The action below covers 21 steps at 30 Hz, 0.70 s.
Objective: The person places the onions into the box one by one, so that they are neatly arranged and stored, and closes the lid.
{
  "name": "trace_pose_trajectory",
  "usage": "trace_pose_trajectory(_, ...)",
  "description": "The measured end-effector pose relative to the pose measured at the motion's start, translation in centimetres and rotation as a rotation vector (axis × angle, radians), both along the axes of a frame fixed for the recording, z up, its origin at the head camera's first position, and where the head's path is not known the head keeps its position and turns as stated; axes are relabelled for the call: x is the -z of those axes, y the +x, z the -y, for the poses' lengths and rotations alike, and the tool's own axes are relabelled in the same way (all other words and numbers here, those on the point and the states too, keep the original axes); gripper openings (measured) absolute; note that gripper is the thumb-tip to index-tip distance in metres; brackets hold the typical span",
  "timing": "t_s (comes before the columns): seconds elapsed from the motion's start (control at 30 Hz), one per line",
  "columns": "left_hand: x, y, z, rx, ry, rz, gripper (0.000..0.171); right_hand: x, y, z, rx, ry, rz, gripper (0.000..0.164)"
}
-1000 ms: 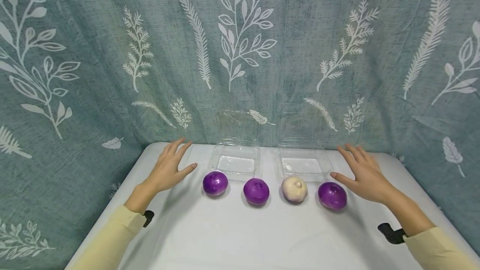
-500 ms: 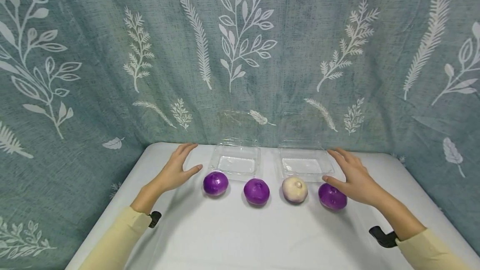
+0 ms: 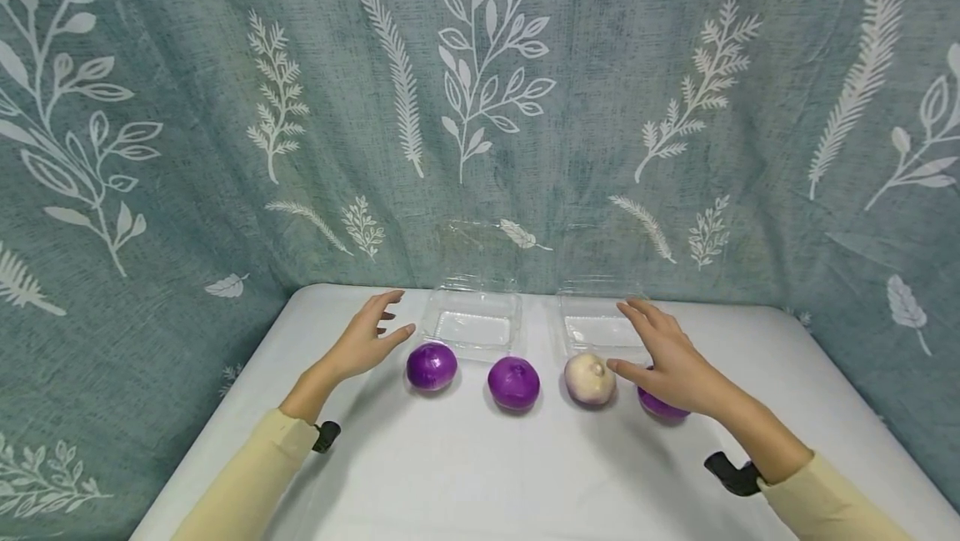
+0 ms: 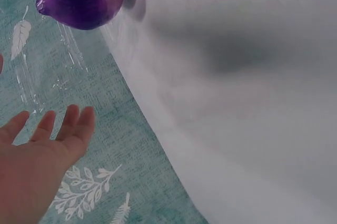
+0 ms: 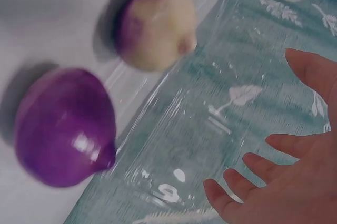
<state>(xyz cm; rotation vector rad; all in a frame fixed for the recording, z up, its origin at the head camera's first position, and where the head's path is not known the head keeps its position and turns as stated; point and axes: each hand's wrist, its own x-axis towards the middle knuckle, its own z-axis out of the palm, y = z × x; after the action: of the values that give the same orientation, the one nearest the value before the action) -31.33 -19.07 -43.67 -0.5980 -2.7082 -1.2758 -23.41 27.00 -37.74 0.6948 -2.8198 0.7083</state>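
My left hand point(image 3: 363, 345) hovers with fingers apart, just left of the leftmost purple onion point(image 3: 431, 367), which also shows as a purple onion point(image 4: 81, 0) in the left wrist view. A second purple onion point(image 3: 513, 383) sits right of it, then a cream-and-purple bulb point(image 3: 585, 387), onion or turnip. Above the rightmost purple onion point(image 3: 663, 408), partly covering it, hangs my right hand point(image 3: 678, 370). Its thumb tip appears near the pale bulb in the head view; in the right wrist view the spread fingers are apart from that bulb point(image 5: 158, 27). Neither hand holds anything.
Two clear plastic boxes with raised lids, a left box point(image 3: 472, 328) and a right box point(image 3: 592, 329), stand behind the row on the white table point(image 3: 465, 474). A green leaf-patterned curtain point(image 3: 585, 149) closes off the back and sides. Both wrists carry black mounts.
My right hand has moved left, from beside the rightmost purple onion to over it. My left hand has drifted right, closer to the leftmost onion. The bulbs and boxes stay put.
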Motion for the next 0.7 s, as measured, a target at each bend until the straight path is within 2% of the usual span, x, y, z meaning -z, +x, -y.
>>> trace_pose_trajectory(0.33, 0.8, -1.0, -1.1, -0.079, 0.109, 0.166, 0.061, 1.2, -0.5, 3.2, -0.066, -0.055, 0.051, 0.080)
trace_pose_trajectory(0.5, 1.2, -1.8, -1.5, -0.092, 0.219, 0.255, 0.057, 1.9, -0.8, 4.9, -0.076, -0.075, 0.080, 0.081)
trace_pose_trajectory(0.7, 1.6, -3.0, -1.6, -0.107, 0.330, 0.323, 0.053, 2.6, -1.3, 6.8, -0.071, -0.050, 0.097, 0.080)
